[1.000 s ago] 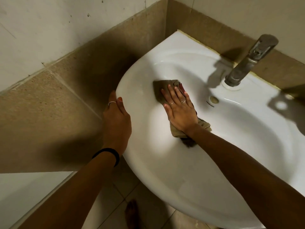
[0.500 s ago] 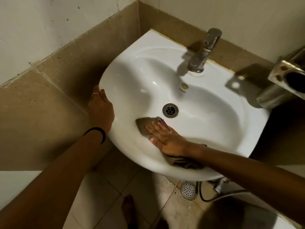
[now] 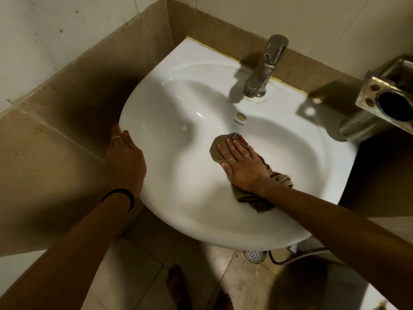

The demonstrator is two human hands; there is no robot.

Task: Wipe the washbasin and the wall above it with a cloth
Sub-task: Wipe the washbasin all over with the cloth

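Observation:
A white washbasin [image 3: 169,113] is fixed in a tiled corner. My right hand [image 3: 242,165] lies flat, fingers straight, on a crumpled brown cloth [image 3: 219,147] and presses it onto the bottom of the bowl, hiding the drain. The cloth's loose end [image 3: 257,201] trails back under my wrist toward the front rim. My left hand [image 3: 125,162] grips the basin's left rim, thumb on top of the edge. The wall [image 3: 245,10] above the basin is pale with a brown tile band along the basin's edge.
A chrome tap [image 3: 264,68] stands at the back of the basin. A steel holder [image 3: 384,101] juts from the wall at the right. Below are floor tiles, a floor drain [image 3: 254,256], a hose [image 3: 297,257] and my bare feet [image 3: 178,287].
My right hand has slid the cloth from the basin's left inner wall down the front slope and on to the middle over the drain. The left hand keeps its hold on the rim.

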